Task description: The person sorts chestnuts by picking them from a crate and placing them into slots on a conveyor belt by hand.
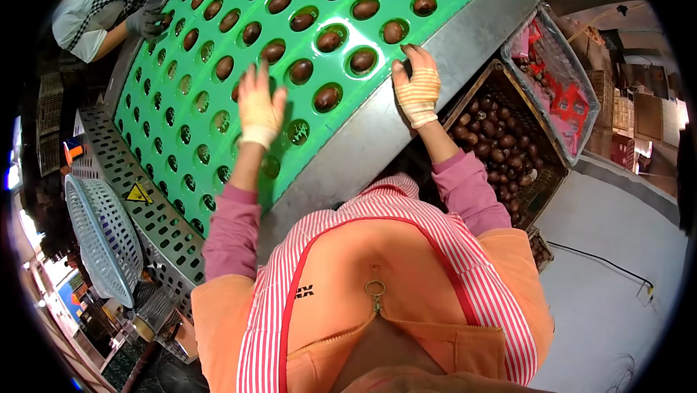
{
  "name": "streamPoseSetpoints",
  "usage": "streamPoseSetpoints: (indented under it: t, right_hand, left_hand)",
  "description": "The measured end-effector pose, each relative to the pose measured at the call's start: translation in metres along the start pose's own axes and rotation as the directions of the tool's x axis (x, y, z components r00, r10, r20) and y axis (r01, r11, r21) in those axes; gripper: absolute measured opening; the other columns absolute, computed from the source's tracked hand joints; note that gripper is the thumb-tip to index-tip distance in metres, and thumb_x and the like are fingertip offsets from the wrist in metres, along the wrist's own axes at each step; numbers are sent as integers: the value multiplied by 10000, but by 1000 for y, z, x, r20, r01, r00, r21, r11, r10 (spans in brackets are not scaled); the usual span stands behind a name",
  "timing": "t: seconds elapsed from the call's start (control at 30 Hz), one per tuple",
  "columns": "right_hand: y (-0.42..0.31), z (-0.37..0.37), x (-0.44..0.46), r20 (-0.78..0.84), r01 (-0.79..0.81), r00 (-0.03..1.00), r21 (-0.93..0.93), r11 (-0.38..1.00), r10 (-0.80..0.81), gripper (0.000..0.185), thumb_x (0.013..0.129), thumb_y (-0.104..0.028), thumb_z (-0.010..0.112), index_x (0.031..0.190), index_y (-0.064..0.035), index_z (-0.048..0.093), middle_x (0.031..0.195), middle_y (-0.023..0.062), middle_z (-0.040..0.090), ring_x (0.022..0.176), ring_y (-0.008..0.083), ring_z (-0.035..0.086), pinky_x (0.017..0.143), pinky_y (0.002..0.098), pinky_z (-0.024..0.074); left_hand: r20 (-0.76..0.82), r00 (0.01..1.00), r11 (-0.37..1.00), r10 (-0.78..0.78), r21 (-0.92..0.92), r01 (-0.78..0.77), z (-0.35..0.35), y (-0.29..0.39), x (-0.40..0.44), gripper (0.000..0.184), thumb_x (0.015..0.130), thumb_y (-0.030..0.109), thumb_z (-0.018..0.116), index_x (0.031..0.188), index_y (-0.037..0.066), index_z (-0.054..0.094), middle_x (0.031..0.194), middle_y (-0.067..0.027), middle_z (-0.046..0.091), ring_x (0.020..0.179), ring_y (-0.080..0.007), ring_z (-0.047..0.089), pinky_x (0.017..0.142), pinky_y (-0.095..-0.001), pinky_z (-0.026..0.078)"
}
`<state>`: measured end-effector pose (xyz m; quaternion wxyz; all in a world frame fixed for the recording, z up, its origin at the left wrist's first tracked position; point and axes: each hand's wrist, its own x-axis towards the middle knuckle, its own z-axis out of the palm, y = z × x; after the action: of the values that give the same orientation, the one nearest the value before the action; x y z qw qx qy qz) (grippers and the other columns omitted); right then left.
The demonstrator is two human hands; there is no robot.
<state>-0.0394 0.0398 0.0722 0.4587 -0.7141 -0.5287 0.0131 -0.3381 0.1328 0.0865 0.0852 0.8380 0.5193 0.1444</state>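
A green panel (185, 84) with rows of oval pockets slopes in front of me, many pockets holding dark brown, egg-shaped items (327, 97). Above the panel is my left hand (261, 106) in a pale covering, its fingers spread. Its fingertips partly hide one brown item at the left, and whether they touch it I cannot tell. My right hand (417, 88), in a striped pale covering, is at the metal rim (363, 132) with thumb and fingers apart. No item shows in either hand. Pockets on the lower left show no brown item.
A crate (541, 197) of dark round items (501, 142) stands right of the rim, beside a lined bin (573, 88) with red pieces. A light blue basket (105, 240) leans by a perforated metal panel (156, 211). Across the machine is a co-worker's dark-gloved hand (147, 23).
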Motion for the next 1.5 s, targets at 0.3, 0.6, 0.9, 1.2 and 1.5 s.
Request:
streamPoseSetpoints:
  t: [0.3,0.6,0.9,1.2,1.5]
  right_hand:
    - [-4,-7,-6,192,-72,981,192,979,34,324,811,-155,613,1125,-73,624,1169,159,607,1082,383,550,945,471,461]
    - [91,-204,-103,137,-261,934,-368,893,329,566,724,-286,731,1228,-82,574,1310,172,508,1183,361,492,996,484,436]
    - [236,-284,-177,218,-646,569,-478,595,793,961,699,-511,788,1501,-243,332,1577,117,243,1398,405,296,1073,618,311]
    - [211,-277,-138,314,-420,549,-698,580,775,878,642,-596,769,1365,-164,521,1526,162,315,1273,393,470,1005,565,408]
    - [235,-278,-130,447,-464,529,-559,687,721,863,606,-553,812,1270,-51,584,1517,242,300,1269,423,475,1046,439,425]
  left_hand:
    - [40,994,986,97,130,-101,38,2,-49,683,867,350,614,1414,-5,410,1446,-295,379,1302,-505,363,1104,-535,316]
    - [-165,983,923,81,-361,-136,17,122,-21,861,802,200,759,1473,-52,282,1455,-245,399,1345,-343,398,1105,-430,349]
    - [567,575,804,590,-481,-351,93,353,-50,829,724,267,801,1435,112,403,1507,-225,304,1353,-417,363,1098,-435,374]
    - [715,397,711,575,-197,-676,174,397,-50,590,801,408,730,1274,135,508,1402,-108,407,1198,-363,484,855,-555,483]
    - [703,304,704,643,-387,-596,197,382,-47,593,750,312,790,1272,158,554,1469,-136,369,1150,-394,552,934,-469,497]
